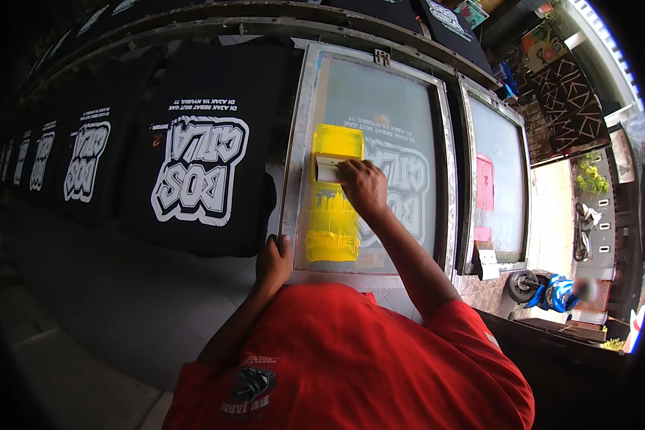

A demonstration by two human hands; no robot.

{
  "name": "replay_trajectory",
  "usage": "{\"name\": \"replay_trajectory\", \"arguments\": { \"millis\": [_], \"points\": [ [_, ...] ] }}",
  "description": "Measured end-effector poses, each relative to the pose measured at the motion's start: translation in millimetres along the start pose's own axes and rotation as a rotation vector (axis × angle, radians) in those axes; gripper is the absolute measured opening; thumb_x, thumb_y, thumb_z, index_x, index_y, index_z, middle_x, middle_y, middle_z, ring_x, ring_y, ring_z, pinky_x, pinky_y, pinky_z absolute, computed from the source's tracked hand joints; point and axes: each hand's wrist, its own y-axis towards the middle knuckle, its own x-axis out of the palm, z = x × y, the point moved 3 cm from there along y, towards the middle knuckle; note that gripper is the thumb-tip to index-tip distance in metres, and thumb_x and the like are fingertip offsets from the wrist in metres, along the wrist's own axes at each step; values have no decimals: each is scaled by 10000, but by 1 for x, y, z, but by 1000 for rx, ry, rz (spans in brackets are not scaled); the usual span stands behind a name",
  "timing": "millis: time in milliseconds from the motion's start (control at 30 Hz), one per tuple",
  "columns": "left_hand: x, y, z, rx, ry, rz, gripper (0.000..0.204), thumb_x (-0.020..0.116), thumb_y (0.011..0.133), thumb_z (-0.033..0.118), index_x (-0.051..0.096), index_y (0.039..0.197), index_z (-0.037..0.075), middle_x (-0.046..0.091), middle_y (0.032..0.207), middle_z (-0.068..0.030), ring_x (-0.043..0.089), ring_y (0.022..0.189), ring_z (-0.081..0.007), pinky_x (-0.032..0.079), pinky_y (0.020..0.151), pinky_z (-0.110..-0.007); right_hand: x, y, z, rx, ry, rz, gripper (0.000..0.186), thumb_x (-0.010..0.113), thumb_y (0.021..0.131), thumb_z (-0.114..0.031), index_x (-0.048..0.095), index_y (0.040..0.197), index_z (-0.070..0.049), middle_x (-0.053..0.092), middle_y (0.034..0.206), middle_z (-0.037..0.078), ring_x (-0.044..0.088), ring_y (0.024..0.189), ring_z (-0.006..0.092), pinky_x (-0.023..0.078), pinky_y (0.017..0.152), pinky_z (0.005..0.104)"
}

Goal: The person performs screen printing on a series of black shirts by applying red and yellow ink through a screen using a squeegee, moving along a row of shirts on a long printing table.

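My right hand [363, 185] grips a short pale squeegee [327, 170], which rests on the mesh of a metal-framed printing screen [401, 93]. Thick yellow ink [332, 244] lies in a streaked band below the squeegee. A smoother patch of yellow spreads above it. Through the mesh I can see a faint white-lettered print on the dark fabric beneath. At the screen's near left corner, my left hand [274, 262] is closed on the edge of the frame, its thumb pointing up. Its fingertips are partly hidden.
Left of the screen lies a black T-shirt [201, 79] with a white printed design, followed by a row of similar shirts. Another framed screen [505, 179] with pink ink stands on the right. Metal rails [265, 25] run behind. A blue motorcycle [552, 292] is parked outside, far right.
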Motion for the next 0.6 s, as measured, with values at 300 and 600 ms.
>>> {"name": "replay_trajectory", "arguments": {
  "millis": [300,600],
  "points": [
    [6,4,-5,15,-19,43,426,419,938,383,531,821,-11,592,744,-251,582,735,-441,447,618,-490,-35,14,-3,82,85,-131,47,625,683,-81,590,693,-110,620,687,64,621,668,280,485,562,382],
    [2,5,-1,35,24,39,418,432,933,376,540,833,-15,601,744,-248,588,742,-439,453,628,-485,17,17,19,51,-58,43,178,662,673,-102,621,845,-118,641,815,53,615,786,268,505,643,359]
  ]
}}
